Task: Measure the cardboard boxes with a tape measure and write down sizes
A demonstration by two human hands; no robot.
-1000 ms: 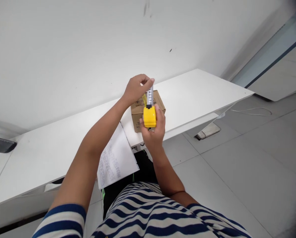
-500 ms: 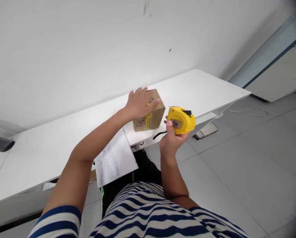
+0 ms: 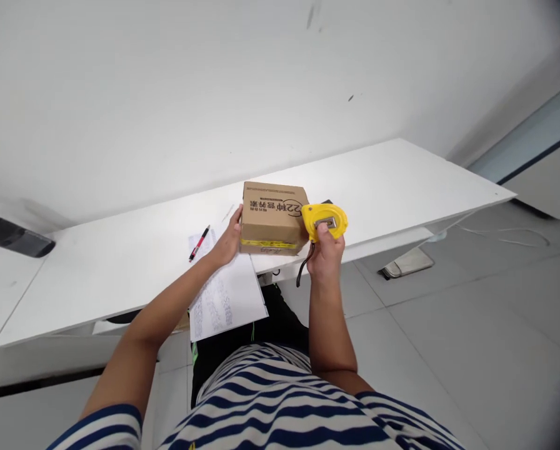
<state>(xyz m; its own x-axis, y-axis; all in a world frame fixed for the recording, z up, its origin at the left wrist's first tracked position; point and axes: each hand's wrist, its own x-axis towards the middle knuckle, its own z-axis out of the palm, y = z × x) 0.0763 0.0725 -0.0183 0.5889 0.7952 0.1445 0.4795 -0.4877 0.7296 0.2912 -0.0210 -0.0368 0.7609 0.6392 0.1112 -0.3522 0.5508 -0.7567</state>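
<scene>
A brown cardboard box [image 3: 271,215] with dark printing and a strip of yellow tape low on its near side sits at the front of the white table [image 3: 364,181]. My left hand [image 3: 227,244] grips the box by its left side, with some fingers hidden beyond its edge. In my right hand [image 3: 325,255] is a yellow tape measure [image 3: 339,219], its black wrist strap [image 3: 303,269] hanging down. The tape measure's case overlaps the box's right edge in view; I cannot tell whether they touch. No drawn-out blade can be made out.
Left of the box, a handwritten sheet of paper [image 3: 233,294] overhangs the table's front edge. On its upper part lies a red and black pen [image 3: 199,244]. A dark object [image 3: 17,234] is at the far left. A white wall [image 3: 167,94] stands behind the table.
The box has been turned, so a different printed face points up. My left hand has moved from its top to its left side. The tape measure has come left against the box in view.
</scene>
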